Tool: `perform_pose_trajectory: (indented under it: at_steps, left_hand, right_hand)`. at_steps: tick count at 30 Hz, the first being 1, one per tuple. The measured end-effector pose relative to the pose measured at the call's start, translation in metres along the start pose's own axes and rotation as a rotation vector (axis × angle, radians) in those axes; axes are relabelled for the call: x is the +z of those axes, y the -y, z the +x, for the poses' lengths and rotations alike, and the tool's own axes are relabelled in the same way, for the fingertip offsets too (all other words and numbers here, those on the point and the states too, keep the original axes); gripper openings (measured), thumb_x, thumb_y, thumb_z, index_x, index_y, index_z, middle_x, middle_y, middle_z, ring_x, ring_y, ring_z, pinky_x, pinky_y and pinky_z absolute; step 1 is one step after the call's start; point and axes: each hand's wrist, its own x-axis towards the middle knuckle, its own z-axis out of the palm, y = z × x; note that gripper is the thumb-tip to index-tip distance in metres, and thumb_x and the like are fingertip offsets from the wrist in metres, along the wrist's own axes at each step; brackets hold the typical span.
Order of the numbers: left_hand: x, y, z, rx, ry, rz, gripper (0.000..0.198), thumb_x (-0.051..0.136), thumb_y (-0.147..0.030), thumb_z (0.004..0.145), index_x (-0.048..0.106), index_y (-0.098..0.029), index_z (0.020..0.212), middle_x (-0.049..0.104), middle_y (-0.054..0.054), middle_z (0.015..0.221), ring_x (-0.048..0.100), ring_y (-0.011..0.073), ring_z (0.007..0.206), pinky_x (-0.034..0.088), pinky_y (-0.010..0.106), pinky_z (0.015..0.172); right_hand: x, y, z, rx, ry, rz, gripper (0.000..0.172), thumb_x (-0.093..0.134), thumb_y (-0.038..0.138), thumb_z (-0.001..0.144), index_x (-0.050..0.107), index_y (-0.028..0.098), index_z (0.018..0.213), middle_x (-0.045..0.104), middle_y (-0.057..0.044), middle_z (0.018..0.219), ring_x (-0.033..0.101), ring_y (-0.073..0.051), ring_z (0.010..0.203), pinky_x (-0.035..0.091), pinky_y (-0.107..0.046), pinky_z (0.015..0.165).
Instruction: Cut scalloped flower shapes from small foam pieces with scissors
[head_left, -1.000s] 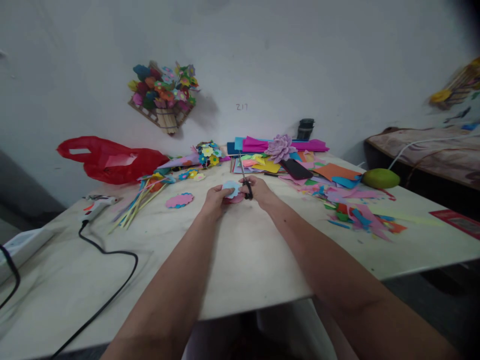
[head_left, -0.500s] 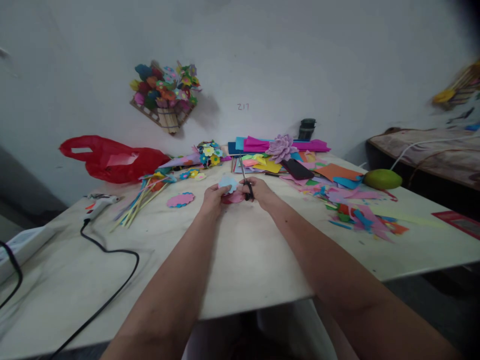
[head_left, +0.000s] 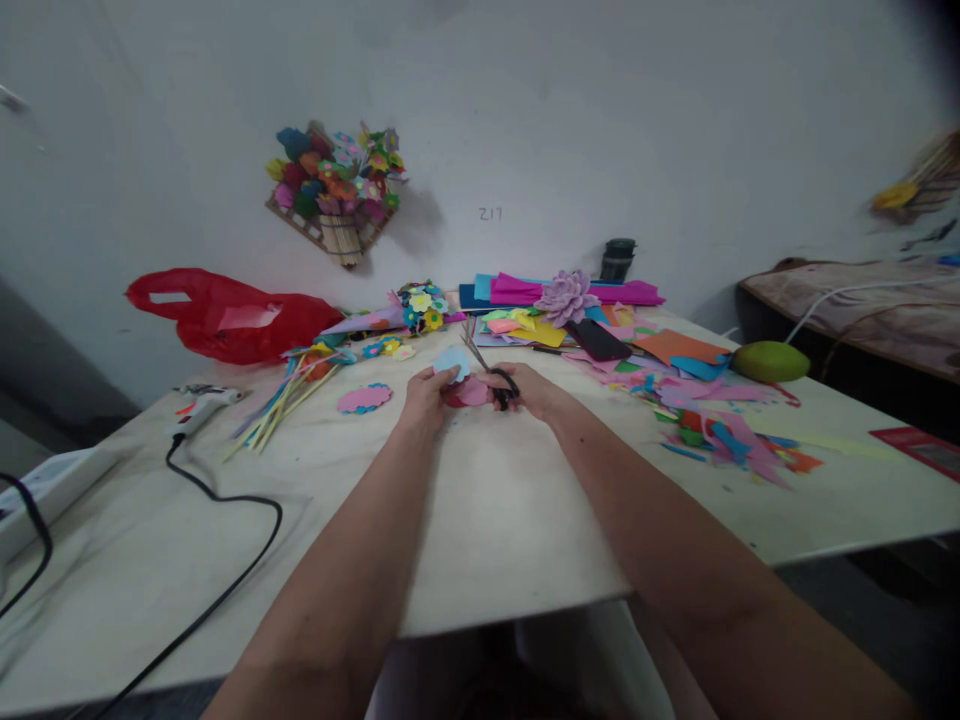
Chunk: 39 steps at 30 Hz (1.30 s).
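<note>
Between the thumb and fingers of my left hand (head_left: 429, 396) is a light blue scalloped paper piece (head_left: 451, 362). Just below it sits a pink piece (head_left: 472, 391) with a darker red part under it, close to both hands. My right hand (head_left: 525, 390) has its fingers in the black handles of a pair of scissors (head_left: 478, 353). The blades point up and away, parted a little, to the right of the blue piece. On the table to the left lies a pink oval with a blue scalloped edge (head_left: 364, 398).
A glue gun (head_left: 208, 407) with a black cord and a white power strip (head_left: 52, 495) lie left. Behind are thin sticks (head_left: 281, 410), a red plastic bag (head_left: 232, 325) and paper flowers (head_left: 421, 306). Coloured scraps (head_left: 731, 435), a phone (head_left: 598, 340) and a green mango-like fruit (head_left: 770, 361) are right.
My right hand has turned the scissors slightly, so the blades now lean left and show parted. The blue piece has tilted left, and more of the pink piece shows.
</note>
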Motion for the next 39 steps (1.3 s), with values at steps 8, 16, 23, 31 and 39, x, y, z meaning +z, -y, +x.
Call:
perform_pose_trajectory:
  at_steps: [8,16,23,31,39]
  left_hand:
    - [0.0,-0.003,-0.001,-0.014,-0.041,-0.03,0.02,0.075,-0.008,0.058,0.063,-0.012,0.073,0.067,0.004,0.067,0.066,0.0152,0.061,0.054,0.025,0.062]
    - [0.0,-0.004,-0.002,-0.031,-0.061,-0.051,0.024,0.076,-0.008,0.057,0.062,-0.012,0.076,0.067,0.003,0.071,0.069,0.0176,0.068,0.054,0.024,0.062]
    - [-0.002,-0.003,-0.001,-0.044,-0.047,-0.04,0.021,0.074,-0.008,0.06,0.062,-0.012,0.076,0.068,0.005,0.07,0.069,0.0171,0.066,0.054,0.024,0.063]
    - [-0.004,-0.002,0.002,-0.058,-0.042,-0.047,0.019,0.073,-0.006,0.061,0.063,-0.011,0.077,0.069,0.007,0.071,0.069,0.0177,0.065,0.054,0.024,0.059]
    - [-0.003,-0.002,0.001,-0.055,-0.04,-0.05,0.016,0.07,-0.004,0.064,0.064,-0.01,0.077,0.068,0.007,0.07,0.067,0.015,0.062,0.054,0.022,0.057]
  right_hand:
    - [0.001,0.002,-0.002,0.044,0.016,-0.066,0.031,0.069,0.043,0.076,0.057,0.014,0.074,0.063,-0.002,0.057,0.057,-0.009,0.043,0.027,-0.015,0.031]
    - [-0.004,0.001,-0.002,0.025,0.083,-0.139,0.032,0.064,0.044,0.08,0.058,0.014,0.07,0.064,-0.002,0.057,0.056,-0.008,0.043,0.032,-0.015,0.035]
    - [-0.002,0.011,-0.009,0.047,0.117,-0.181,0.031,0.067,0.043,0.078,0.058,0.014,0.07,0.061,-0.001,0.052,0.052,-0.008,0.04,0.03,-0.016,0.034]
    - [0.0,0.014,-0.012,0.052,0.136,-0.19,0.033,0.068,0.044,0.076,0.056,0.015,0.067,0.059,0.0,0.051,0.049,-0.007,0.038,0.026,-0.017,0.032]
    - [-0.001,0.01,-0.01,0.037,0.148,-0.214,0.033,0.065,0.043,0.079,0.053,0.015,0.066,0.058,0.001,0.051,0.05,-0.006,0.039,0.027,-0.016,0.033]
